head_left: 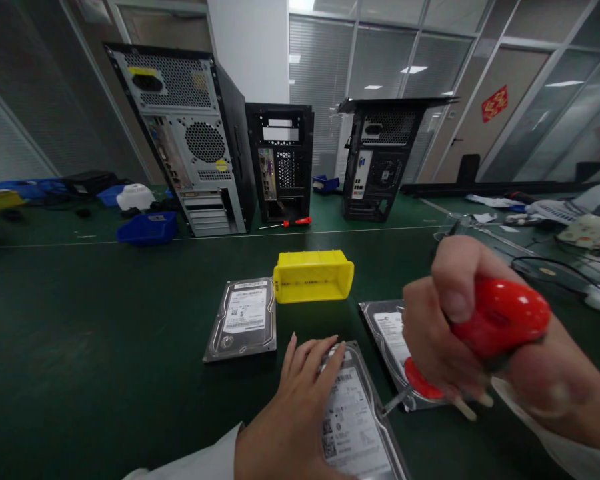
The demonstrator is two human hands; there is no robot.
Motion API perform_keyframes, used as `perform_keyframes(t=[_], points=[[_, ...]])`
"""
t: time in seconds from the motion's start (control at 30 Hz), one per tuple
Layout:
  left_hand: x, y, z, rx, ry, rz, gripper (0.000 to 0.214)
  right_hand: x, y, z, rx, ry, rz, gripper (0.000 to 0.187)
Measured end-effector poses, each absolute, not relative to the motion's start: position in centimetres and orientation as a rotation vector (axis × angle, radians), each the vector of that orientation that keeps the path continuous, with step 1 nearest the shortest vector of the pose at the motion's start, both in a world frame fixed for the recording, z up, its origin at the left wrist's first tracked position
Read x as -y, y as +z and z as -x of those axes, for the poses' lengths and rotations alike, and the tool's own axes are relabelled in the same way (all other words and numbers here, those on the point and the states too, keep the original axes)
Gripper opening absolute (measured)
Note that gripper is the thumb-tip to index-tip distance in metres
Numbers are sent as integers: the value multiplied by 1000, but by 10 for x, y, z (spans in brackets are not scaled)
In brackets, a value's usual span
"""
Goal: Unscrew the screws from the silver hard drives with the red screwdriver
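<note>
A hard drive with a white label lies flat at the near edge of view. My left hand rests across its left side, fingers stretched out and touching the casing. My right hand is closed around a red screwdriver, slightly blurred. The screwdriver's metal shaft slants down to the left, and its tip meets the drive's right edge. Behind my right hand a second hard drive is partly hidden. Another hard drive lies to the left, label up.
A yellow bin stands just beyond the drives. Farther back are three computer cases, a red-handled screwdriver and a blue tray. Cables and clutter lie at the right on the green table.
</note>
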State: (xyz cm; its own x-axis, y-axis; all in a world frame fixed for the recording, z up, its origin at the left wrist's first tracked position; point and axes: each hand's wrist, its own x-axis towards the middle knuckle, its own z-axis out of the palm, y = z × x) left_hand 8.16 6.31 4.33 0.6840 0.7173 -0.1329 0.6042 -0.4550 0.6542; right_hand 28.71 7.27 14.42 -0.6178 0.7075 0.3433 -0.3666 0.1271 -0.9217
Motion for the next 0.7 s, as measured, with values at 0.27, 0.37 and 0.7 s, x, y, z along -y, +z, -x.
perform_keyframes(t=[0.27,0.37,0.7], points=[[-65,38,-81,-982,225,-2261,111,-70,160,-290,1689,1569,488,17],[-70,32,-79,-934,173,-2267,116,-70,153,-286,1534,1485,472,21],[-64,46,-80,-977,170,-2223,117,-83,157,-295,1757,1584,447,23]])
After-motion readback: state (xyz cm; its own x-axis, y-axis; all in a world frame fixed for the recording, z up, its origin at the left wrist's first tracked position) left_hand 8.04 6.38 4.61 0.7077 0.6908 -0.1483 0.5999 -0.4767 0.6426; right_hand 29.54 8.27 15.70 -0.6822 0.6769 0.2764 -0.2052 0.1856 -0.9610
